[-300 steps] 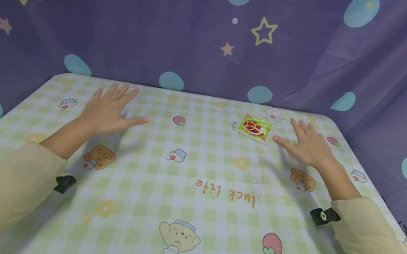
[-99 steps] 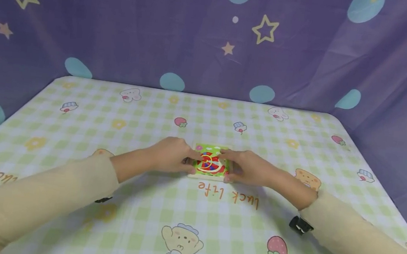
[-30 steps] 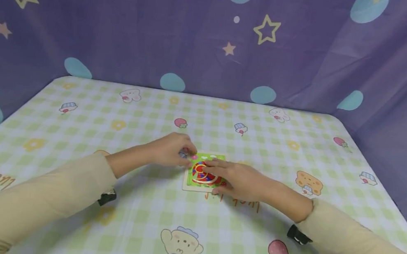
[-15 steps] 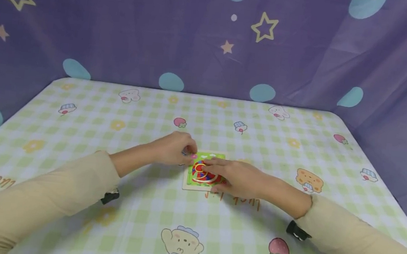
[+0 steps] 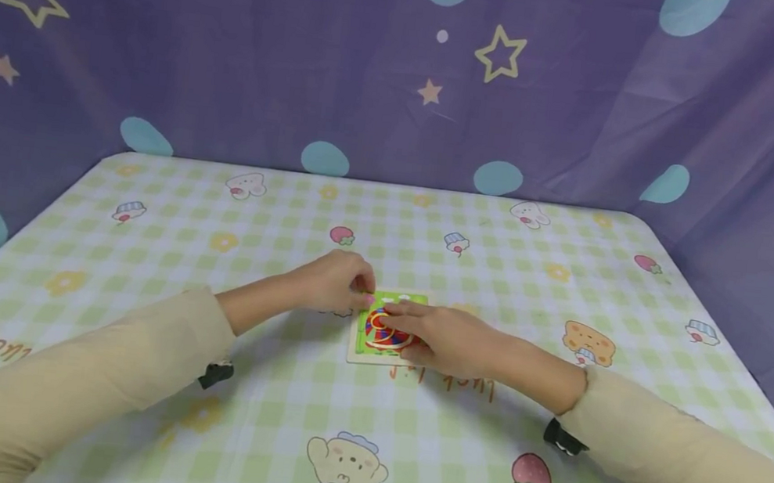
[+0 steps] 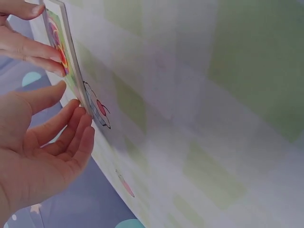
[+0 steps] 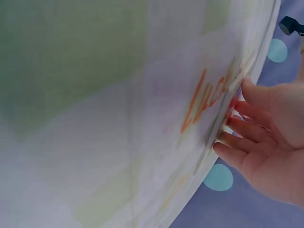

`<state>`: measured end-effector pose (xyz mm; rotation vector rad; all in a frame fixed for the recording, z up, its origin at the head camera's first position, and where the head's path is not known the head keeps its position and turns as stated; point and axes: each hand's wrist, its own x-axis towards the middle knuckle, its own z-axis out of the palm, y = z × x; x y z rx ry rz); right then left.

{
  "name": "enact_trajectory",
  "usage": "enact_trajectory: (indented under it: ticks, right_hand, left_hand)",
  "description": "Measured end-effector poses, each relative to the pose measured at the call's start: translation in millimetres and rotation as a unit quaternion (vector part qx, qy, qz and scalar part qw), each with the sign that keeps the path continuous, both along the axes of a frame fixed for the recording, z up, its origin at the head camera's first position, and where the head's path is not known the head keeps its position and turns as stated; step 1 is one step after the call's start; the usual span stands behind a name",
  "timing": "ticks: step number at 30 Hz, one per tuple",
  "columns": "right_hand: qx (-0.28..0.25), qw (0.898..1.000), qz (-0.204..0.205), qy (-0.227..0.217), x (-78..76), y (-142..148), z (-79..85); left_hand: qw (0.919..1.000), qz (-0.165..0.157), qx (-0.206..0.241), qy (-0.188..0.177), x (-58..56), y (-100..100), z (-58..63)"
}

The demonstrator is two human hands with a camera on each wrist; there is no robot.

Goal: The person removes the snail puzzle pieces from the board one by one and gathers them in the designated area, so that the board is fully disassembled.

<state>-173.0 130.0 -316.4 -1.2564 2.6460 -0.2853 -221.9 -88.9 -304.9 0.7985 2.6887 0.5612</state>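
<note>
A small square wooden jigsaw puzzle (image 5: 384, 336) lies flat on the table, its picture a red and blue spiral on bright green inside a pale wooden border. At its far left corner is my left hand (image 5: 329, 283), fingers curled against the edge and thumb over the face. In the left wrist view those fingertips (image 6: 85, 118) meet the board's corner. My right hand (image 5: 457, 342) lies over the right part with fairly straight fingers on the picture, its thumb at the near edge. These fingers hide the right side of the picture.
A green and white checked tablecloth (image 5: 254, 432) with printed cakes, strawberries and lettering covers the table. Behind it hangs a purple curtain (image 5: 364, 58) with stars and teal spots. Dark wrist cameras (image 5: 564, 439) sit under both sleeves.
Ten seconds ago the puzzle lay at the back right and both hands were spread apart. It now lies at the middle under both hands. Within the last second the hands have barely shifted.
</note>
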Motion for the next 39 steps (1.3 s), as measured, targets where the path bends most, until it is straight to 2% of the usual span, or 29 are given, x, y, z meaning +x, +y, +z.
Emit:
enact_trajectory:
  ticks: [4, 11, 30, 39]
  right_hand:
    - [-0.007, 1.0, -0.005, -0.006, -0.1, -2, -0.2]
    - [-0.007, 1.0, -0.009, -0.016, 0.3, -4, -0.8]
    - [-0.011, 1.0, -0.009, -0.017, -1.0, -4, -2.1]
    - [-0.006, 1.0, -0.013, -0.005, -0.1, -1, -1.0]
  left_hand:
    - [0.9997, 0.022, 0.009, -0.002, -1.4, 2, 1.1]
    - [0.9966, 0.077, 0.013, -0.027, -3.1, 7, 0.7]
    - [0.9923, 0.118, -0.005, -0.038, -3.4, 14, -1.6]
    - [0.9929, 0.11, 0.013, -0.042, -5.8, 17, -1.9]
